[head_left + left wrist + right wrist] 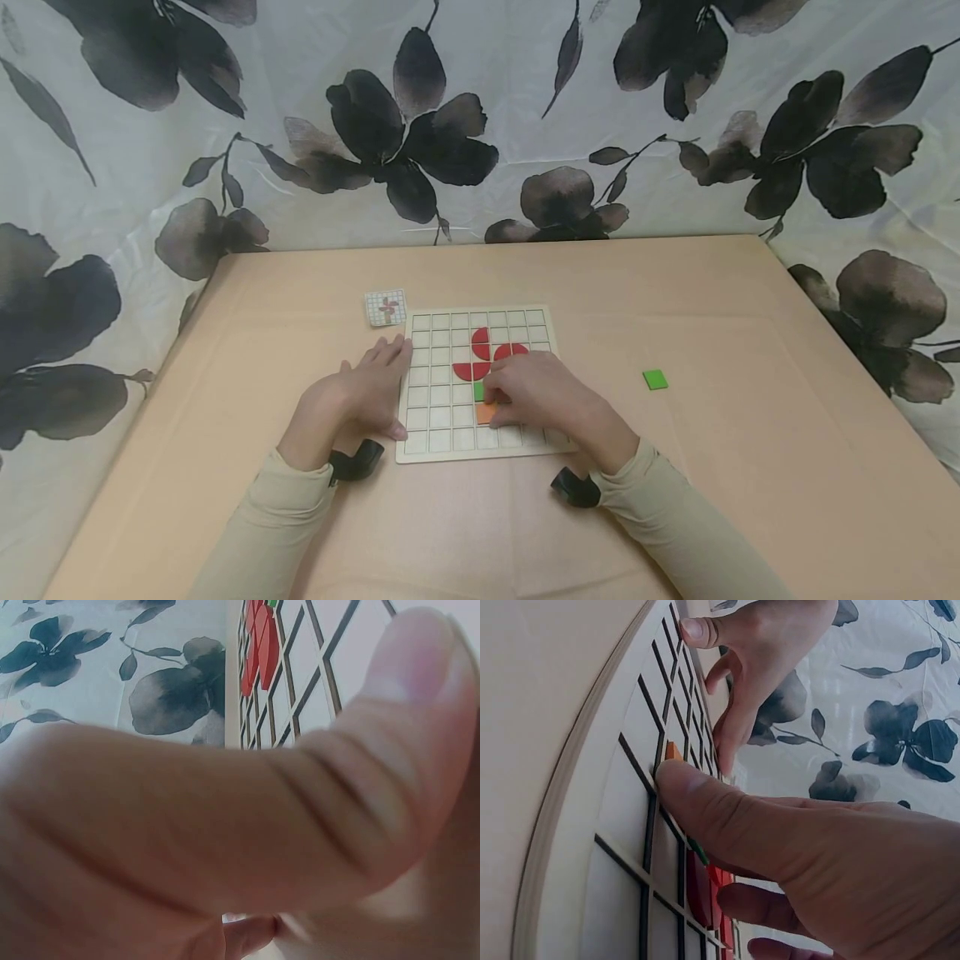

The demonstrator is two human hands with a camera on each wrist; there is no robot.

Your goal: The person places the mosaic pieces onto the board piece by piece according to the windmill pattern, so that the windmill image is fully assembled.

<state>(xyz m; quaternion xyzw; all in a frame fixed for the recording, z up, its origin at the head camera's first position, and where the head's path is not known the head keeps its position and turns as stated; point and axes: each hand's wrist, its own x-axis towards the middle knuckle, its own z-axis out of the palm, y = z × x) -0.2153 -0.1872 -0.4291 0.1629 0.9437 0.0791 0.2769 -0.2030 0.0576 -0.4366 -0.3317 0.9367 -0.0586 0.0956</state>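
Note:
A white grid board point(441, 457) lies on the table, carrying red half-round tiles point(468, 371), a green square tile point(478, 391) and an orange square tile point(484, 413). My right hand point(543, 387) reaches over the board, its thumb and forefinger curled at the orange tile. In the right wrist view, the thumb point(705, 799) covers most of that orange tile point(673, 751). At the board's left edge rests my left hand point(367, 387), fingers extended and thumb spread, touching the rim. The left wrist view is mostly filled by the left thumb point(409, 750).
A small pattern card point(386, 307) with a printed grid lies beyond the board's upper left corner. One loose green square tile point(656, 380) lies on the table point(750, 467) to the right. Flower-printed cloth point(525, 125) hangs behind the table.

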